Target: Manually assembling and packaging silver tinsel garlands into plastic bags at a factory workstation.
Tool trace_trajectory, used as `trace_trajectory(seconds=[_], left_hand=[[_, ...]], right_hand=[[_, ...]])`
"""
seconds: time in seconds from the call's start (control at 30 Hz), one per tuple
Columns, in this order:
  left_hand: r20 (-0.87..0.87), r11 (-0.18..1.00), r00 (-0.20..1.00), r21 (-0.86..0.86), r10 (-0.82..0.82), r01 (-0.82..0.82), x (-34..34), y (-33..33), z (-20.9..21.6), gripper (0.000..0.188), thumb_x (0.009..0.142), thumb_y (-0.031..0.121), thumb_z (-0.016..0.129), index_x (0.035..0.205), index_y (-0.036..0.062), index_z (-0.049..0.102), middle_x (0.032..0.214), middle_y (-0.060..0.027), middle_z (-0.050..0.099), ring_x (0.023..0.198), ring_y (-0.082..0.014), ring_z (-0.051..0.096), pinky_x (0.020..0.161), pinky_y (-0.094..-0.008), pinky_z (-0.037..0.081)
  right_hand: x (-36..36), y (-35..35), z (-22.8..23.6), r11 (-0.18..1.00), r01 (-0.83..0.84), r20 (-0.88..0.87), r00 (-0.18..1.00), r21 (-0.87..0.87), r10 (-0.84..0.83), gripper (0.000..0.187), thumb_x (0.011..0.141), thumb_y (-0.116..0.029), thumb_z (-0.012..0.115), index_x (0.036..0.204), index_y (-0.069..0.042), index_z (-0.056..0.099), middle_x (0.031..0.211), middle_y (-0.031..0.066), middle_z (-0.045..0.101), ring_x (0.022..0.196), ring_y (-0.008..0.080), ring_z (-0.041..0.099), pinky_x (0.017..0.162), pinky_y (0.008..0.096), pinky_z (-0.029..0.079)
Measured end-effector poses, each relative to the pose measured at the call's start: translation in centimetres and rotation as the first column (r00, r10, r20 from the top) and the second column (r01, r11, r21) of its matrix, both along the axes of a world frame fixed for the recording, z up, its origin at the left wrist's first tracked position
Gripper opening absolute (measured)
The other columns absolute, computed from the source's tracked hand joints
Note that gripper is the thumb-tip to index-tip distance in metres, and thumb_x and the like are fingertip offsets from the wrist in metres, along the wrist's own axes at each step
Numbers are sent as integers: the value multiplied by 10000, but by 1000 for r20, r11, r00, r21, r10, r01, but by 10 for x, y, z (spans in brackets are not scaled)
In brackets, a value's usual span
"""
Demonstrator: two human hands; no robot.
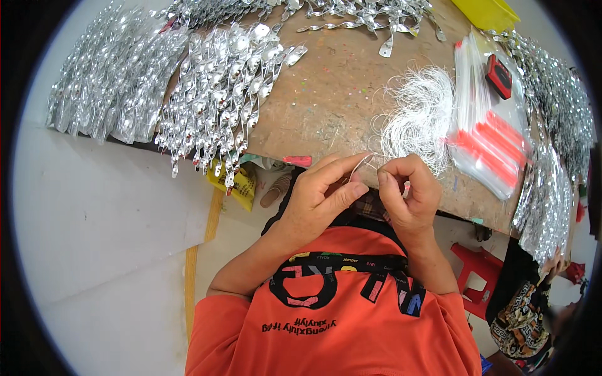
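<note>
A thin white string (359, 167) runs in a small loop between my two hands, just off the table's near edge. My left hand (323, 195) is closed on it in a pinch of thumb and forefinger. Opposite, my right hand (411, 193) pinches the string too, its fingers curled in. The very ends of the string are too fine to make out. Just beyond my right hand lies a loose heap of white strings (421, 109) on the brown table (326, 94).
Twisted silver strips (219, 94) hang over the table's left edge beside bagged silver ones (113, 81). At right lie clear plastic sleeves with red strips (486, 147), a red-and-black box (499, 76) and more silver bundles (545, 194). A red stool (473, 276) and another person (523, 319) are lower right.
</note>
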State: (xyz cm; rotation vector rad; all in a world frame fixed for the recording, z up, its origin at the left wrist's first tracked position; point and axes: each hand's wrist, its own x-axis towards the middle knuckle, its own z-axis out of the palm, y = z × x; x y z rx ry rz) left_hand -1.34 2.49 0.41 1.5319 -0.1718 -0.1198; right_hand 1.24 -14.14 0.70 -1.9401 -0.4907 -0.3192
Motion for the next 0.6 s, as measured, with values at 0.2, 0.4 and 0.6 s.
trace_trajectory(seconds=[0.2, 0.4, 0.6], left_hand=[[71, 998, 997, 41, -41, 39, 0, 3, -3, 403, 858, 121, 588, 1237, 19, 496, 920, -8, 474, 791, -59, 465, 665, -174, 398], [45, 998, 998, 46, -39, 37, 0, 2, -1, 407, 845, 107, 603, 1233, 31, 507, 920, -9, 479, 822, -65, 476, 701, -187, 408], [80, 999, 997, 42, -17, 14, 0, -3, -3, 386, 830, 110, 613, 1194, 14, 529, 852, -56, 524, 764, -114, 517, 671, -226, 431]], right_hand=[[-1, 0, 2, 1000, -6, -16, 1000, 17, 6, 62, 767, 19, 577, 762, -21, 529, 667, 5, 503, 557, 62, 426, 513, 204, 344], [-2, -2, 2, 999, -18, -60, 998, 41, 21, 49, 775, 20, 573, 775, -15, 539, 688, 8, 515, 581, 60, 434, 532, 201, 350], [-1, 0, -1, 994, -62, -81, 994, 85, 69, 36, 792, 21, 567, 804, -11, 554, 723, 9, 526, 623, 58, 451, 564, 194, 359]])
